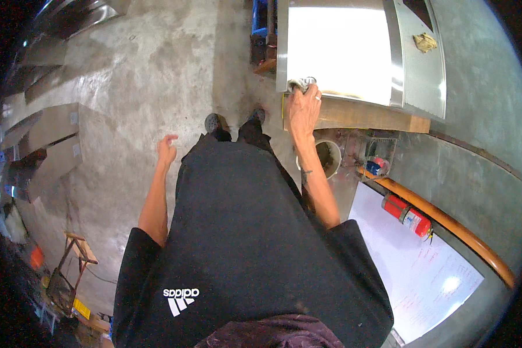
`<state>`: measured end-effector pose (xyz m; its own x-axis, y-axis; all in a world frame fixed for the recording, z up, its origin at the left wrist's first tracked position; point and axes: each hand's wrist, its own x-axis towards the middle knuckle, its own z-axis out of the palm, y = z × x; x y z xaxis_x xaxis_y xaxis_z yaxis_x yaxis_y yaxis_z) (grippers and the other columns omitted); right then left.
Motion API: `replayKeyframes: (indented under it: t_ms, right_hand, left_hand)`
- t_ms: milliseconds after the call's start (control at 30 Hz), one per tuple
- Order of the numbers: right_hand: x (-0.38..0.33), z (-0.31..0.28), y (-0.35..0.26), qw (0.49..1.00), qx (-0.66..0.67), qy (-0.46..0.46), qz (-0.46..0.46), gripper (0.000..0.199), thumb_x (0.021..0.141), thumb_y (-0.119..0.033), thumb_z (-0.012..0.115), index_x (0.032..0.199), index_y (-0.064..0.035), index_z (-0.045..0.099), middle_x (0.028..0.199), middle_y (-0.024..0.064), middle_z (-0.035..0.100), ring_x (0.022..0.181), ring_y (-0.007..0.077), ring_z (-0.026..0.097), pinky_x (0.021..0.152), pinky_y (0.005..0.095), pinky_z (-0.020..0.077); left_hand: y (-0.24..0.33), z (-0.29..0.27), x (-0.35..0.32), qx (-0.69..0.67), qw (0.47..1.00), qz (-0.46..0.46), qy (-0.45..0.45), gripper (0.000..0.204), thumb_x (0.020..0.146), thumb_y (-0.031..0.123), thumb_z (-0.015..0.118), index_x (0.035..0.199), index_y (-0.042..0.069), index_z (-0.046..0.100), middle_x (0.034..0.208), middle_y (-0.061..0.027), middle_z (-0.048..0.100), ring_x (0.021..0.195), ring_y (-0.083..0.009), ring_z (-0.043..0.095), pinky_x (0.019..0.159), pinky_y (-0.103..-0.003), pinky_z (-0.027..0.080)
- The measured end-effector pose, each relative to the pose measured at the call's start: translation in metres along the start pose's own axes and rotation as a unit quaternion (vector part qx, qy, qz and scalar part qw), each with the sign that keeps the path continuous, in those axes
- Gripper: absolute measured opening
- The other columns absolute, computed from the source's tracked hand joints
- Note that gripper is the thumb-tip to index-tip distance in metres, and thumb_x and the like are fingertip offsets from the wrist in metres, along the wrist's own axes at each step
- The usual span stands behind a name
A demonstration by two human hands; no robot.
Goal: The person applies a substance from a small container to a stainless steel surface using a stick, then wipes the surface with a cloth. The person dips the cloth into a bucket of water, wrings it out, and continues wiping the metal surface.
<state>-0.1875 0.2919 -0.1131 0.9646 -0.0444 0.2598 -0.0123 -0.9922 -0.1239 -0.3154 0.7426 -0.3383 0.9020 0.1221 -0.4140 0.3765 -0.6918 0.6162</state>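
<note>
I look straight down my black shirt at a concrete floor. My right hand (303, 109) reaches forward and presses a crumpled grey cloth (300, 84) onto the near corner of a shiny stainless steel sheet (342, 52) that lies on a wooden bench (365, 119). A ring shows on one finger. My left hand (167, 149) hangs at my side over the floor, fingers loosely curled, holding nothing. My shoes (214, 123) show just behind the shirt's hem.
A second metal panel (429, 64) with a yellow rag (425, 42) lies right of the sheet. A white bucket (329, 156), a red fire extinguisher (407, 214), a whiteboard (417, 267) and an orange pipe (446, 223) are at right. Folded metal parts (46, 133) line the left.
</note>
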Motion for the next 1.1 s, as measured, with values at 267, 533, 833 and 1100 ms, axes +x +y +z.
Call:
replayKeyframes:
  t_ms: [267, 533, 833, 1100]
  right_hand:
    - [0.003, -0.007, -0.005, 0.998, -0.048, -0.04, 0.018, 0.026, 0.09, -0.011, 0.068, 0.114, -0.0015, 0.073, 0.121, 0.0218, 0.057, 0.115, 0.0416, 0.056, 0.09, 0.0499, 0.0506]
    - [0.008, -0.037, -0.087, 0.98, 0.162, -0.102, 0.048, 0.033, 0.091, -0.024, 0.069, 0.117, -0.0045, 0.073, 0.135, 0.026, 0.056, 0.122, 0.0444, 0.053, 0.099, 0.06, 0.0436]
    - [0.14, -0.016, -0.154, 0.891, 0.41, -0.176, -0.085, 0.021, 0.093, -0.016, 0.065, 0.098, 0.0038, 0.061, 0.119, 0.0299, 0.049, 0.114, 0.048, 0.049, 0.098, 0.0538, 0.0447]
    - [0.324, 0.008, -0.172, 0.728, 0.524, -0.414, -0.154, 0.034, 0.106, -0.029, 0.052, 0.114, 0.003, 0.059, 0.091, 0.0266, 0.064, 0.087, 0.0424, 0.065, 0.079, 0.0498, 0.051]
  left_hand:
    - [-0.022, -0.03, -0.03, 0.001, 0.975, -0.17, -0.144, 0.041, 0.088, 0.0, 0.048, 0.116, 0.01, 0.076, 0.101, -0.0214, 0.071, 0.098, -0.0259, 0.068, 0.091, -0.036, 0.051]
    - [0.089, -0.064, 0.03, -0.251, 0.964, -0.076, -0.036, 0.03, 0.102, 0.01, 0.055, 0.128, 0.007, 0.069, 0.122, -0.007, 0.07, 0.11, -0.0192, 0.063, 0.097, -0.035, 0.05]
    - [0.326, -0.207, 0.112, -0.278, 0.939, 0.191, -0.062, 0.041, 0.097, 0.001, 0.058, 0.137, 0.007, 0.063, 0.136, -0.0075, 0.063, 0.126, -0.0197, 0.058, 0.106, -0.037, 0.048]
    - [0.41, -0.27, 0.249, -0.302, 0.891, 0.264, -0.212, 0.046, 0.1, 0.006, 0.061, 0.146, 0.004, 0.056, 0.144, -0.0098, 0.057, 0.138, -0.0245, 0.053, 0.117, -0.041, 0.042]
